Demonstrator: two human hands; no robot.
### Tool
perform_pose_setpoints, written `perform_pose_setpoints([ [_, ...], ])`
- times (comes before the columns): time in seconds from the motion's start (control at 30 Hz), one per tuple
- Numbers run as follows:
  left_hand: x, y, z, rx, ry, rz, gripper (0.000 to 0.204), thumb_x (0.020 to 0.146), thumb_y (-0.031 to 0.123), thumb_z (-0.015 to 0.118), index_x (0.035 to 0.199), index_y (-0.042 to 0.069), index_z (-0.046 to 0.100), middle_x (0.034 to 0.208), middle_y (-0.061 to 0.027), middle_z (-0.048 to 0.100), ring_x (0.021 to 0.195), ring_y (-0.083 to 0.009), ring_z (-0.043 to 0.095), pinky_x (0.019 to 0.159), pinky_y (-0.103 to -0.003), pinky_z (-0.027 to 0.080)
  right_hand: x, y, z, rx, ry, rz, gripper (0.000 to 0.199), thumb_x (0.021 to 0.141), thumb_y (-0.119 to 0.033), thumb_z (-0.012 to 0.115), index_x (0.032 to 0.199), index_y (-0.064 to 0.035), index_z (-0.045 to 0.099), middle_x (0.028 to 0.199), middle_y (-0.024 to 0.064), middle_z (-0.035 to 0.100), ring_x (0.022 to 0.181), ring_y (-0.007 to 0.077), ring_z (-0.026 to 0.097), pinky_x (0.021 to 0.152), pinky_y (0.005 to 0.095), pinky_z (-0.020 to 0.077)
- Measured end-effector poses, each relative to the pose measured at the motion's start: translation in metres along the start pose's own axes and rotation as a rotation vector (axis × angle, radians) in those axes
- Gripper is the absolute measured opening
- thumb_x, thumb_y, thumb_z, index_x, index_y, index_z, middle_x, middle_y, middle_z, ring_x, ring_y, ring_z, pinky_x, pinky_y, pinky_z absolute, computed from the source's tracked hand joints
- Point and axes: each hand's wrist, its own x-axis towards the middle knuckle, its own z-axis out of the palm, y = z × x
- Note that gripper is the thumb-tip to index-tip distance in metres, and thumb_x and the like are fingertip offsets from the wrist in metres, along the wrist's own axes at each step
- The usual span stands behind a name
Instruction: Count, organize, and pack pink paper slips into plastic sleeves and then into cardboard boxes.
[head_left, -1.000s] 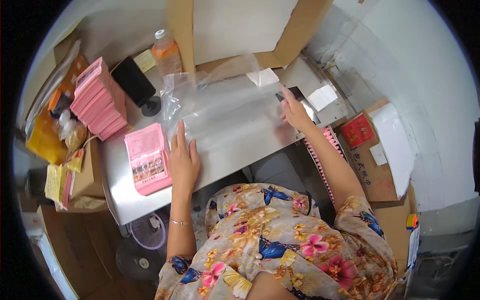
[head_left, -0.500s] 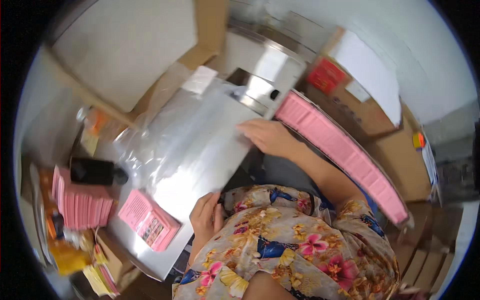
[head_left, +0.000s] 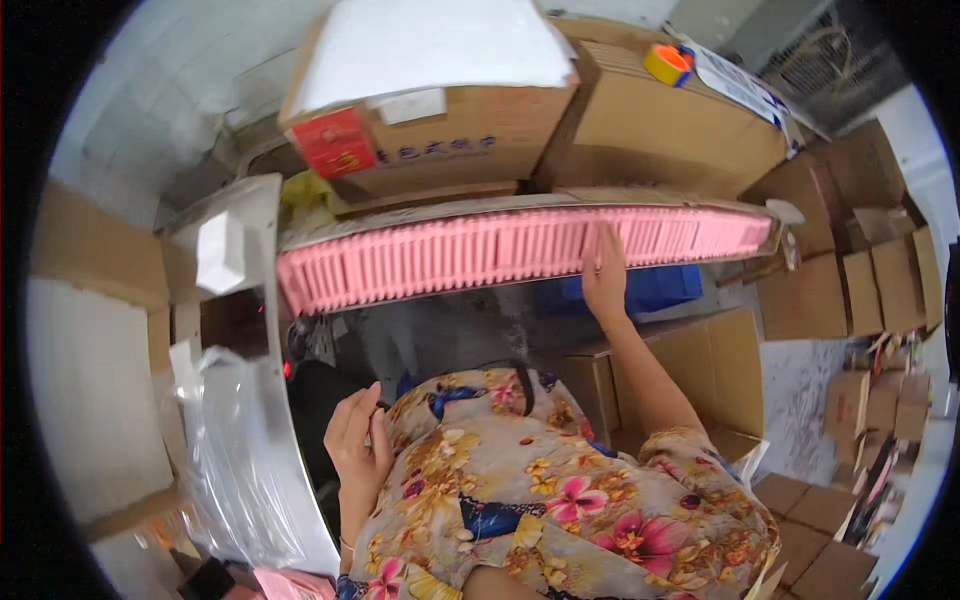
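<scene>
Your right hand (head_left: 603, 275) lay spread on the long row of pink packs (head_left: 520, 250), fingers at one pack, nothing gripped yet. A second earlier it pressed the clear plastic bag (head_left: 235, 450); you had turned from it. Your left hand (head_left: 358, 440) hovered empty, loosely curled, beside that bag.

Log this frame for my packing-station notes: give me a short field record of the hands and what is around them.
right hand: reaching out, fingers on the long row of pink packs
left hand: raised near the chest, empty as far as visible, grip loosely curled
pink row sits in: long cardboard tray
behind: stacked cardboard boxes, tape roll on top
left side: clear plastic bag
</scene>
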Motion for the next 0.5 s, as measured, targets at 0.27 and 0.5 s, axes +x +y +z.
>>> perform_pose_setpoints([
  [0.27, 0.079, 0.032, 0.075, 0.011, -0.438, 0.334, 0.037, 0.079, -0.001, 0.068, 0.116, 0.002, 0.068, 0.102, -0.0177, 0.068, 0.087, -0.0347, 0.066, 0.077, -0.041, 0.054, -0.010, 0.045, 0.004, -0.141, 0.211, 0.257, 0.066, 0.092, -0.017, 0.065, 0.146, 0.0068, 0.037, 0.144, 0.0294, 0.041, 0.131, 0.0456, 0.042, 0.111, 0.0468, 0.0342],
  [0.5, 0.086, 0.039, 0.108, -0.048, -0.646, 0.362, 0.037, 0.078, 0.000, 0.070, 0.115, 0.003, 0.068, 0.100, -0.0158, 0.068, 0.083, -0.0320, 0.066, 0.072, -0.040, 0.054, 0.005, 0.041, -0.002, 0.018, 0.125, 0.287, 0.088, 0.089, -0.022, 0.069, 0.153, 0.0061, 0.017, 0.155, 0.0314, 0.025, 0.141, 0.0461, 0.031, 0.116, 0.0454, 0.0284],
])
